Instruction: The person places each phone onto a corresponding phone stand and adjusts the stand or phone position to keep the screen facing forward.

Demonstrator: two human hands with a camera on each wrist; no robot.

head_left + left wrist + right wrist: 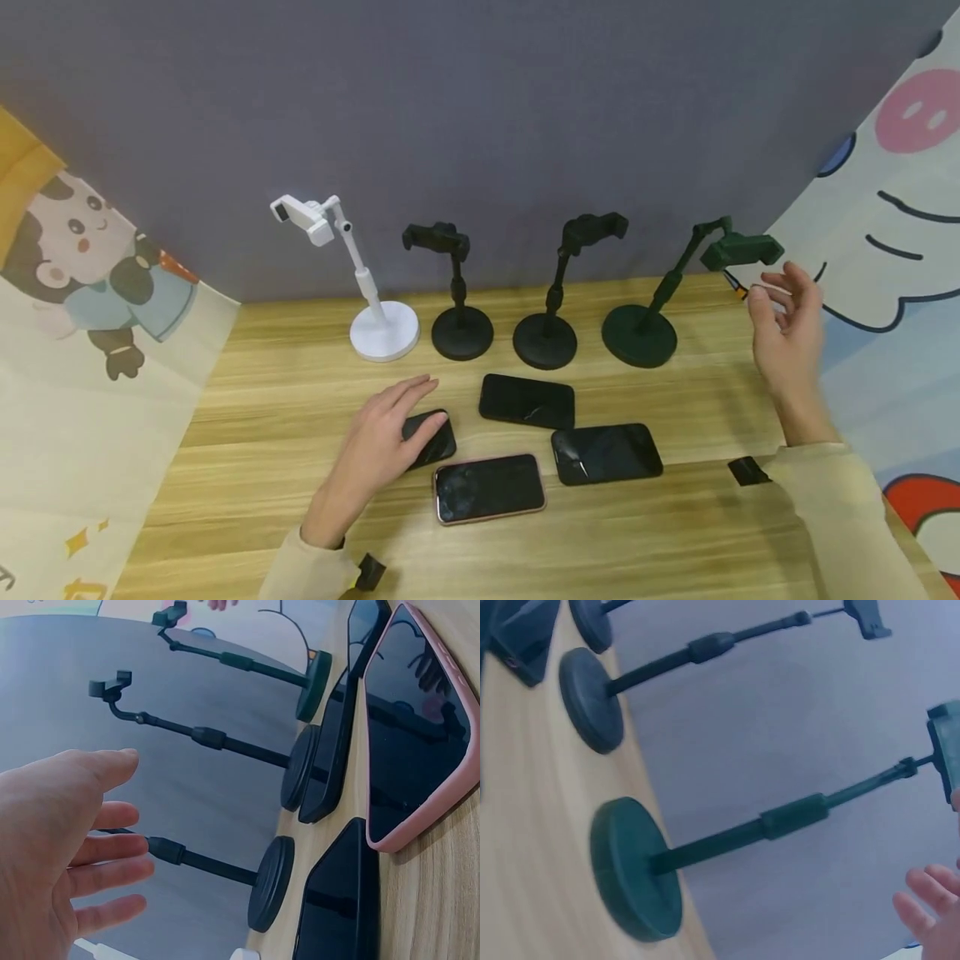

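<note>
A grey panel (487, 125) is backing the wooden table (622, 550). My empty left hand (378, 433) is hovering, outstretched, over a black phone (441, 446); my empty right hand (791, 342) is hovering, relaxed, beside the green stand (665, 292). I should be touching its clamp (742, 250) lightly.

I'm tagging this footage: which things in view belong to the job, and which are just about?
Likely the job's:
- white stand
- two black stands
- green stand
- pink-edged phone
- three dark phones

Probably just surroundings:
- wooden table
- grey backdrop
- cartoon-printed panels
</note>
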